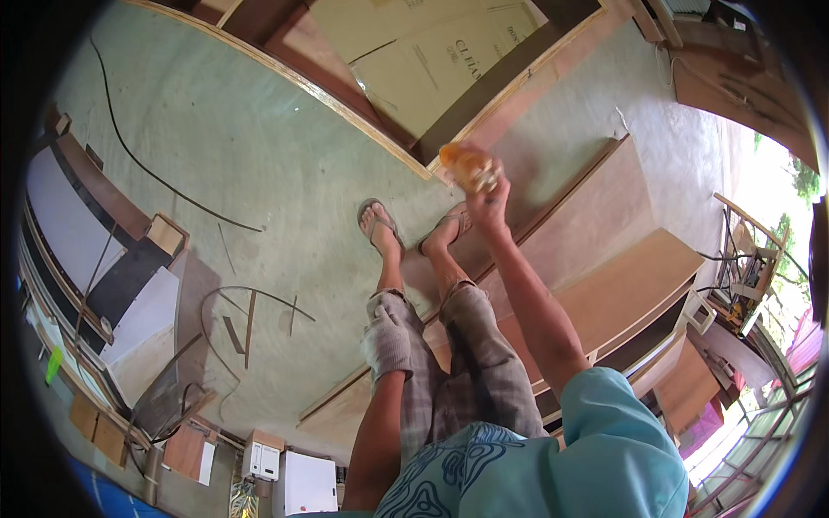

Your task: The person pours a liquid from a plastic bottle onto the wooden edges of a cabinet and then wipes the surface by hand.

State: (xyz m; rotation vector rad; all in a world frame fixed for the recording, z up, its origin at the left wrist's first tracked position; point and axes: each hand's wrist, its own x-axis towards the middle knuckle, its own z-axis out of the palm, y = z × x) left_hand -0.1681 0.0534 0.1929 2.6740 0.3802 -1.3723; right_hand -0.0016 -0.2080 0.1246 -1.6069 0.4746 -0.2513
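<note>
My bare right hand is closed around an orange, shiny, bottle-shaped object. Motion blurs it, so its exact kind is unclear. It is held over the near corner of a large wooden frame; whether the two touch I cannot tell. Inside the frame lies a flat brown cardboard sheet. My left hand, in a grey knitted glove, hangs down against my left thigh near the knee. Its fingers look loosely extended with nothing in them, though the glove partly blends with the plaid shorts.
Long wooden panels and a brown board-topped piece lie to the right of my legs. A black cable and thin strips lie on the concrete floor at left. Stacked panels stand beyond; a white box is at lower left.
</note>
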